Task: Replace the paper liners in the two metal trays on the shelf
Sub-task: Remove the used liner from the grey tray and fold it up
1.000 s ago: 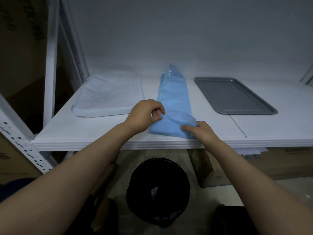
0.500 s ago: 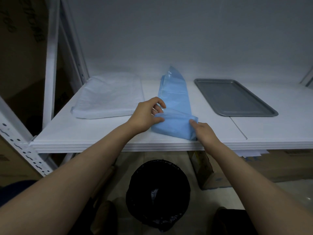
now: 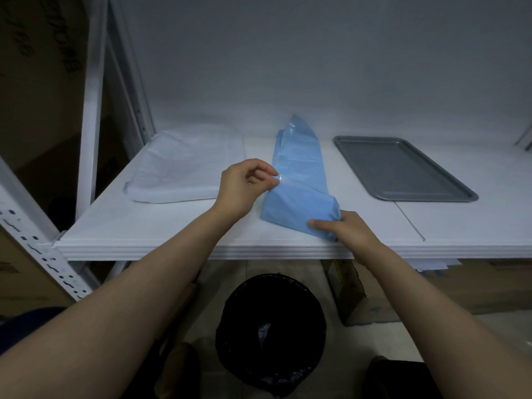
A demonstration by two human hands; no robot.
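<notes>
Pinching the near left edge of a blue pack of liners (image 3: 299, 194) between thumb and fingertips of the left hand (image 3: 244, 187), lifting a thin clear flap off it. Pressing down on the pack's near right corner with the right hand (image 3: 349, 230), thumb on top, fingers curled round the end, close to the shelf's (image 3: 161, 228) front edge. Lying lengthwise from near to far at the middle of the white shelf, far end peaked against the wall. Left of it, just beside, 1 flat white stack of paper (image 3: 184, 171). Right of it, apart, 1 bare grey metal tray (image 3: 403, 171). Below the shelf, on the floor between both forearms, 1 black bin (image 3: 270, 332) with a dark bag.
</notes>
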